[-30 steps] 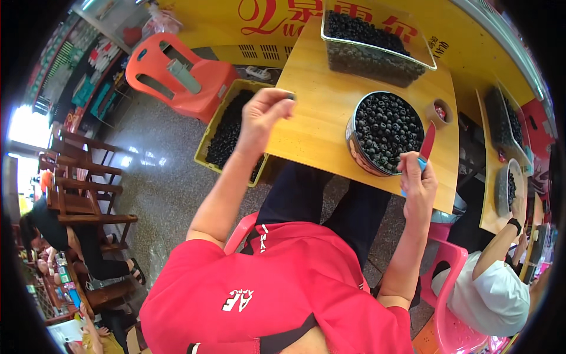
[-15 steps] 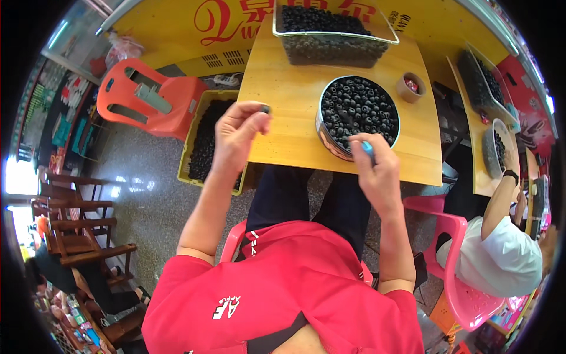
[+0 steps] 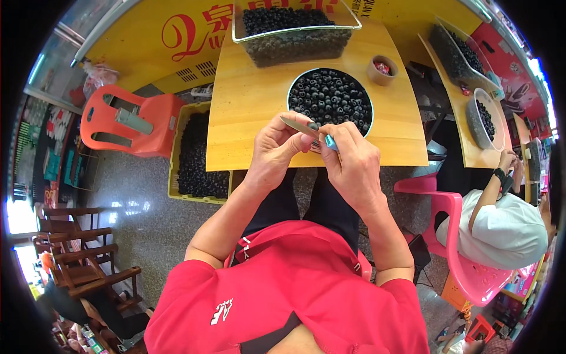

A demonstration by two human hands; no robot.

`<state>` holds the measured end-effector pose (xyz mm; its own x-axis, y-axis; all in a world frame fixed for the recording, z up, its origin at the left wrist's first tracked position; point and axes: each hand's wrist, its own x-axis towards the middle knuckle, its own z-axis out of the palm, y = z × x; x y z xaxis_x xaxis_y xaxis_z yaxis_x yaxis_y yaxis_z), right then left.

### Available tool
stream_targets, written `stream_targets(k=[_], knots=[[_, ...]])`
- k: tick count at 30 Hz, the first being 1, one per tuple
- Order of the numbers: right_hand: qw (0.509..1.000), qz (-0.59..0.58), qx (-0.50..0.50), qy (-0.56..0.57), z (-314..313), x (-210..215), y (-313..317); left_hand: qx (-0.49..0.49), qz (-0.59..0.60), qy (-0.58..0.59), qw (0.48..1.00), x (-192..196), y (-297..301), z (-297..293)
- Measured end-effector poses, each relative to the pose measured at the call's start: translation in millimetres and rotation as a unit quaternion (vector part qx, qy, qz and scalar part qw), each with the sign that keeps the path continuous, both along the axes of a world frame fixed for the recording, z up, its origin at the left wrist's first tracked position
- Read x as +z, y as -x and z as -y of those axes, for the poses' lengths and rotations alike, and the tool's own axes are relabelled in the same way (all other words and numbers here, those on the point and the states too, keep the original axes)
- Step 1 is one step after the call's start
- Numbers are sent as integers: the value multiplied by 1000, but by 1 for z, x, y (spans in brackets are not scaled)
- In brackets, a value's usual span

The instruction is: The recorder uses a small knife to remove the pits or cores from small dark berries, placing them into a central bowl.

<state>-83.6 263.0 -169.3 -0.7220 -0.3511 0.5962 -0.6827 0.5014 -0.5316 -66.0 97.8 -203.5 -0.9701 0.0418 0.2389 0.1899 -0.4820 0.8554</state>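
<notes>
My two hands meet just in front of the round tub, which is heaped with small black, round, nut-like pieces. In my right hand is a small knife with a blue handle. Its narrow blade points left across the fingertips of my left hand. Those fingers are pinched on one dark round piece, mostly covered by fingers and blade. Whether the blade cuts into it I cannot tell.
Behind the tub stands a clear bin of black pieces. A small brown cup sits at right on the wooden table. A yellow crate of dark bits and an orange chair are at left. Another person sits at right.
My hands have come together; the left moved right with its dark piece. My right hand has left the tub and brought the knife to it. The view has shifted slightly.
</notes>
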Motion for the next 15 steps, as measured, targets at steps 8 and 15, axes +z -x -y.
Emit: stream_targets(k=[8,15], knots=[[1000,8,8,8,-2,-2,2,16,-3,-12,1000,-5,3,-3],[1000,16,0,1,-5,-4,3,11,9,1,1000,-5,4,-6]])
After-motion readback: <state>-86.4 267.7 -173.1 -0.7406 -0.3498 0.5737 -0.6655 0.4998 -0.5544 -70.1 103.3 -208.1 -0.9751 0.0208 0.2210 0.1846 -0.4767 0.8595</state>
